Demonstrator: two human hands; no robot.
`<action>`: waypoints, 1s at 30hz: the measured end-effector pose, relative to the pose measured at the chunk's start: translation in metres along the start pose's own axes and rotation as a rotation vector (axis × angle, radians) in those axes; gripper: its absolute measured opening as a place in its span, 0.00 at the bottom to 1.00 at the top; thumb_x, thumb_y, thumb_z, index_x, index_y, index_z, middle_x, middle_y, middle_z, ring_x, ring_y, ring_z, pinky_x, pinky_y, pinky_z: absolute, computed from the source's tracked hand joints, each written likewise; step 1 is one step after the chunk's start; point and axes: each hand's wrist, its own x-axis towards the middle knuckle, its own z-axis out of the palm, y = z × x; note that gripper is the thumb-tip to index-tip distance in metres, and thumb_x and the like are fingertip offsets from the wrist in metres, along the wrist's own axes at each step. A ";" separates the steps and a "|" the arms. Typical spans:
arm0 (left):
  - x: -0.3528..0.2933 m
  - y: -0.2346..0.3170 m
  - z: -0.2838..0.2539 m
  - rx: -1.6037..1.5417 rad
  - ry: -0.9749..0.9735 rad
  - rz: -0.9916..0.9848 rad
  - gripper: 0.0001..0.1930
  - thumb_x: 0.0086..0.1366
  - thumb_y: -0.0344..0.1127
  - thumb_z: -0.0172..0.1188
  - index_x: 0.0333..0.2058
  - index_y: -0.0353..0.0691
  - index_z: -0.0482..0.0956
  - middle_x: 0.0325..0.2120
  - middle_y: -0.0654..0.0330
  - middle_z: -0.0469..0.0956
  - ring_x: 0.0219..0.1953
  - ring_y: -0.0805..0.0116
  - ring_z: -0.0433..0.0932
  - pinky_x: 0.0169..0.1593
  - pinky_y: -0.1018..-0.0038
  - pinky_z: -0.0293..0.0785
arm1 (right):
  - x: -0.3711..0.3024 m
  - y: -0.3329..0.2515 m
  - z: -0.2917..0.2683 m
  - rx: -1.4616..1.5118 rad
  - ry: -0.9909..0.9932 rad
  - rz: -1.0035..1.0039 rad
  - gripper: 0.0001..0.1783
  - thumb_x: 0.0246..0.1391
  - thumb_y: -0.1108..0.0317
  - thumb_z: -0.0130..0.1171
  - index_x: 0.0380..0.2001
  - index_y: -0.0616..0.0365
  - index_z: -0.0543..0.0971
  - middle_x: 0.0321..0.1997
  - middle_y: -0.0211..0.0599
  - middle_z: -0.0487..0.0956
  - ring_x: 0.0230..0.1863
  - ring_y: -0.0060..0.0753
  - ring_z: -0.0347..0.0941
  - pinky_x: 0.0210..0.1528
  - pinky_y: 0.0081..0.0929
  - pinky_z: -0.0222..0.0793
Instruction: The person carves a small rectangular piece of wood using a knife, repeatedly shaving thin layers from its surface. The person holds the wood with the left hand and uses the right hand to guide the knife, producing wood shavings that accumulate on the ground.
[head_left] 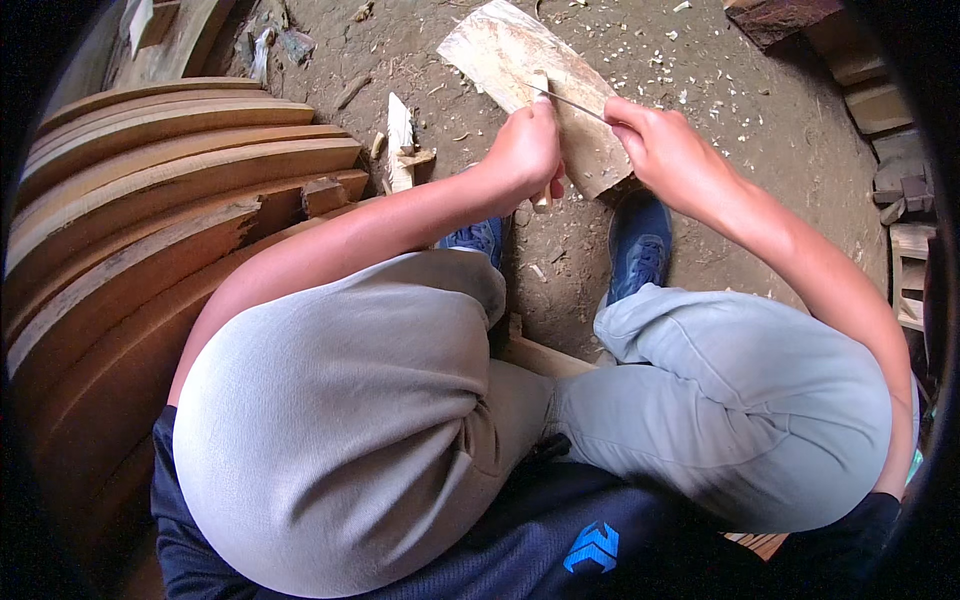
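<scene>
"Bare earth [425,75] is strewn with pale shavings [668,75] beyond the right fingers, and curved planks [200,160] are stacked well to the left of the left fingers. What is held?"

"By the left hand [528,150] a slim wooden stick [541,80] is gripped, the fingers curled tight around its middle; one end is exposed just past them, the other just below. By the right hand [650,140] a thin-bladed knife [568,103] is held, the fingers folded around a handle hidden beneath them."

"And under the fingers?"

"A broad slab of wood [500,45] is seen there, stretched out past them on the far side. Whether it is touched by the stick cannot be told."

"Which step is judged to be in hand?"

"Paring, it would seem: the blade is laid across the stick's far end, just beyond the left fingers. Whether wood is being cut or the edge is merely rested cannot be told."

"What is called for by the next move?"

"A firm left grip and a shallow blade angle, by judgement, with the stroke directed away from the left fingers, since the edge is set so near them."
</scene>
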 end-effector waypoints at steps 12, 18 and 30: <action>0.007 -0.013 -0.017 0.083 0.036 0.051 0.23 0.71 0.50 0.42 0.37 0.31 0.70 0.19 0.52 0.72 0.15 0.62 0.74 0.19 0.63 0.72 | 0.007 0.024 -0.008 0.197 -0.003 0.047 0.13 0.65 0.65 0.47 0.47 0.59 0.73 0.32 0.46 0.79 0.35 0.43 0.78 0.37 0.36 0.71; 0.005 -0.016 -0.030 0.247 0.046 0.105 0.23 0.69 0.51 0.50 0.36 0.31 0.72 0.19 0.56 0.74 0.19 0.67 0.76 0.23 0.67 0.72 | 0.018 0.028 -0.023 0.373 0.108 0.158 0.14 0.64 0.63 0.49 0.49 0.56 0.73 0.21 0.29 0.72 0.25 0.20 0.69 0.28 0.25 0.66; 0.010 -0.017 -0.026 0.297 0.012 0.077 0.22 0.66 0.51 0.53 0.38 0.32 0.74 0.20 0.56 0.76 0.20 0.69 0.74 0.26 0.70 0.70 | 0.018 0.030 -0.017 0.157 -0.029 0.036 0.17 0.61 0.67 0.54 0.52 0.52 0.80 0.35 0.45 0.83 0.29 0.30 0.75 0.37 0.31 0.72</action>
